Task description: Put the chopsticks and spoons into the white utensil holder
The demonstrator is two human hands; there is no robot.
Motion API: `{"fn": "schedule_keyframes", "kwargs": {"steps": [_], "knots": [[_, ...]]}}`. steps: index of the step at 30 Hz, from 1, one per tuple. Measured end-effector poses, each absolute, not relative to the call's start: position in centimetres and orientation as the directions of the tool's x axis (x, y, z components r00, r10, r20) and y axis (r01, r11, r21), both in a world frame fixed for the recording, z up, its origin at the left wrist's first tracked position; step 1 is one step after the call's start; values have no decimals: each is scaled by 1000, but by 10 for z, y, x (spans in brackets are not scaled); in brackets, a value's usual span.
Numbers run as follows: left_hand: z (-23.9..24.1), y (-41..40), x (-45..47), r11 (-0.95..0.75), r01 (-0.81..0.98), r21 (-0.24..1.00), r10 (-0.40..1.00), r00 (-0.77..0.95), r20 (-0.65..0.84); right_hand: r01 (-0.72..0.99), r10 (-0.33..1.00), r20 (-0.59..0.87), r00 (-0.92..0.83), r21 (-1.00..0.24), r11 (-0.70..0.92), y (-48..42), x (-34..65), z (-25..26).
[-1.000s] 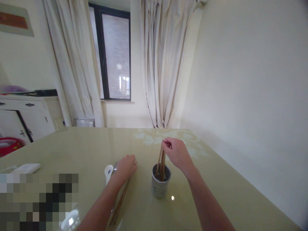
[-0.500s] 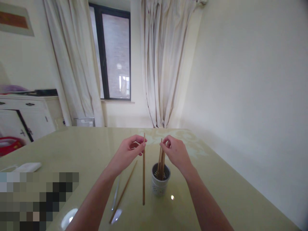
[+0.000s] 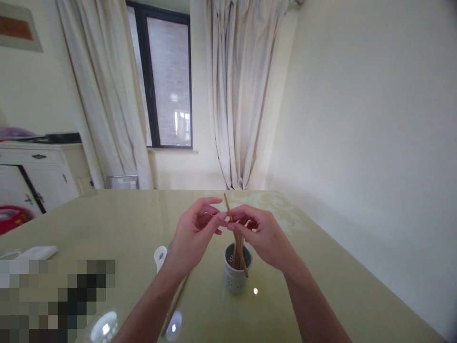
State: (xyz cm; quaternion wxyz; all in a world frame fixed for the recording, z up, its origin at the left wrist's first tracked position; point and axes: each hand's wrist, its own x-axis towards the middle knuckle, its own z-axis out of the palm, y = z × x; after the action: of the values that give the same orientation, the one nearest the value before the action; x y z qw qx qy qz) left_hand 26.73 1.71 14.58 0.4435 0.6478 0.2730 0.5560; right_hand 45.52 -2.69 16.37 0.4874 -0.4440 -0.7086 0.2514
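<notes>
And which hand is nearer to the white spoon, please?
Left. The left hand is raised just to the right of the white spoon; the right hand is farther right, at the chopsticks over the cup.

A home: curtains (image 3: 103,95), white cabinet (image 3: 52,178)

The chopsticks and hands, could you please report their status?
Right hand pinching a tilted chopstick; left hand at it, grip unclear. More chopsticks standing in the cup. Left arm partly hides another chopstick on the table.
</notes>
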Motion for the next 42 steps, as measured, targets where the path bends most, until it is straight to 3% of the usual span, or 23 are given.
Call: {"fn": "schedule_keyframes", "kwargs": {"steps": [3, 5, 8, 11, 17, 21, 29, 31, 34, 37, 42], "knots": [[129, 42, 258, -449, 71, 891, 866, 279, 414, 378, 859, 510, 37, -803, 461, -22, 471, 164], [108, 64, 251, -445, 367, 817, 881, 346, 324, 350, 837, 529, 137, -817, 459, -18, 481, 165], [71, 88, 247, -382, 832, 402, 919, 386, 73, 330, 809, 539, 235, -827, 455, -14, 493, 166], [36, 96, 250, -328, 915, 235, 936, 349, -51, 369, 823, 517, 235, -831, 416, -11, 499, 165], [5, 101, 254, -319, 935, 152, 931, 340, -135, 483, 936, 318, 154, -850, 209, -3, 505, 155], [6, 105, 250, -323, 931, 170, 925, 349, -152, 627, 958, 258, 128, -769, 123, 4, 507, 148], [26, 97, 243, -339, 850, 402, 887, 431, -163, 731, 967, 230, 111, -678, 78, 11, 509, 139], [36, 91, 240, -307, 721, 621, 828, 524, -200, 749, 971, 218, 102, -659, 70, 13, 509, 136], [55, 80, 236, -66, 315, 947, 689, 700, -185, 753, 984, 162, 67, -656, 57, 16, 507, 130], [77, 70, 236, 61, 6, 998, 684, 728, -47, 748, 991, 133, 32, -660, 65, 19, 504, 126], [105, 56, 244, 26, -259, 966, 788, 599, 140, 743, 995, 89, 39, -668, 30, 17, 505, 128]]}}
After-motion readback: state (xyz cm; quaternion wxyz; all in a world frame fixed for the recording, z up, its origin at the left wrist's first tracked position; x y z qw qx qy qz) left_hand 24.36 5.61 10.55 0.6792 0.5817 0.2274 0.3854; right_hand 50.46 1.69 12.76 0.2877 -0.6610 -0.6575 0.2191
